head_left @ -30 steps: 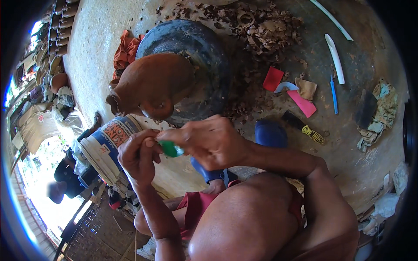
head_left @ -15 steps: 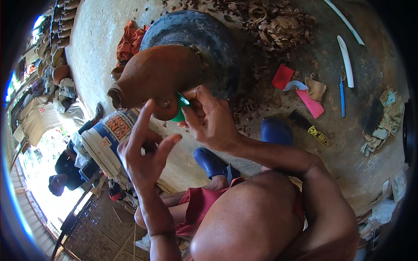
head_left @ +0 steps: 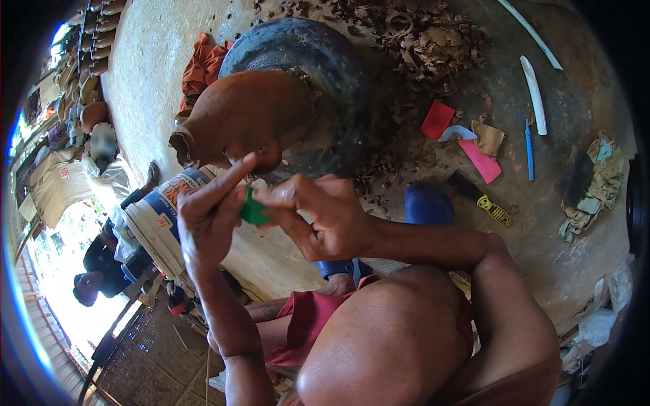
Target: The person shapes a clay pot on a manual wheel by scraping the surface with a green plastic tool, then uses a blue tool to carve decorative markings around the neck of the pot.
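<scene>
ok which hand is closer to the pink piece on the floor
Right: the right hand is left of the pink piece; the left hand is farther left, beyond the green piece.

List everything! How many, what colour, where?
pot: one, brown, on wheel
wheel: one, blackish, top
scraps: many, brown, top
cloth: one, orange, beside wheel
bucket: one, white, blue, left
flat pieces: four, red, pink, tan, pale, right
stick: one, blue, right
tubes: two, white, upper right
tool: one, black, yellow, right
rag: one, mottled, right
plastic: some, whitish, right
shoes: two, blue, centre
far pots: many, brown, left
person: one, dark clothes, left
small piece: one, green, between hands
left hand: one, centre left
right hand: one, centre
legs: two, bottom
</scene>
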{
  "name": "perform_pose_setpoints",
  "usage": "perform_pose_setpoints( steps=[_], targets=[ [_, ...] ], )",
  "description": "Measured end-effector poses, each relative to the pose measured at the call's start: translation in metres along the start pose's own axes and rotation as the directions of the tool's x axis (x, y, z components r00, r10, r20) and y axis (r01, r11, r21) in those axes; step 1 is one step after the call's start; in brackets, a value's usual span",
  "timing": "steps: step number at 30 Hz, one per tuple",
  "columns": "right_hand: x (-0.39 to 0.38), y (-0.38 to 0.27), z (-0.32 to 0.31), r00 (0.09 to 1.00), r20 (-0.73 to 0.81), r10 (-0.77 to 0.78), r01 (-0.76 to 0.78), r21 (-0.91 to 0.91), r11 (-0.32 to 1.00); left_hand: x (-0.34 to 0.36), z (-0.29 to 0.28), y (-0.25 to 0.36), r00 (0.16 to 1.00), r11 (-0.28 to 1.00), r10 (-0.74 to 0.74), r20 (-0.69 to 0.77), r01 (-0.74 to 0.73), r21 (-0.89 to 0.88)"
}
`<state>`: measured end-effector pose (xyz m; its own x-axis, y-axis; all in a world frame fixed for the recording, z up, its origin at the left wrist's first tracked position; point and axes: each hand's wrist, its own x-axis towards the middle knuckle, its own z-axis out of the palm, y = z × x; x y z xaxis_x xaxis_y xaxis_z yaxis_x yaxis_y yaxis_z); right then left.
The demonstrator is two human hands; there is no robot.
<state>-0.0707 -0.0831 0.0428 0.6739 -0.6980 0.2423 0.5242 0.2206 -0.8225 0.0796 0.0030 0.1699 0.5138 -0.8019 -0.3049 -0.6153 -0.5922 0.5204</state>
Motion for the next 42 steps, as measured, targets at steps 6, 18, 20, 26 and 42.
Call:
perform_pose_setpoints(
  steps=[6, 18, 20, 26, 42],
  targets=[
    [0.004, -0.005, -0.044, 0.993, 0.085, -0.087, 0.102, -0.191, 0.976, -0.038, 0.007, -0.007, 0.988, 0.947, -0.149, 0.036, 0.153, -0.282],
    [0.145, -0.031, -0.023, 0.669, 0.728, -0.147, 0.707, -0.563, 0.429, -0.034, 0.164, 0.017, 0.971, -0.347, -0.129, 0.199, 0.144, -0.927],
    [0.150, -0.038, -0.013, 0.480, 0.877, 0.033, 0.842, -0.471, 0.261, -0.029, 0.163, 0.029, 0.987, -0.441, -0.118, 0.113, 0.050, -0.896],
    [0.146, -0.057, -0.002, 0.312, 0.927, 0.210, 0.914, -0.353, 0.201, -0.013, 0.144, 0.039, 0.987, -0.754, -0.160, -0.005, -0.126, -0.644],
    [0.064, -0.017, -0.071, 0.953, 0.297, -0.066, 0.272, -0.735, 0.620, -0.020, 0.131, 0.022, 0.905, -0.101, -0.419, 0.065, 0.025, -0.995]
  ],
)
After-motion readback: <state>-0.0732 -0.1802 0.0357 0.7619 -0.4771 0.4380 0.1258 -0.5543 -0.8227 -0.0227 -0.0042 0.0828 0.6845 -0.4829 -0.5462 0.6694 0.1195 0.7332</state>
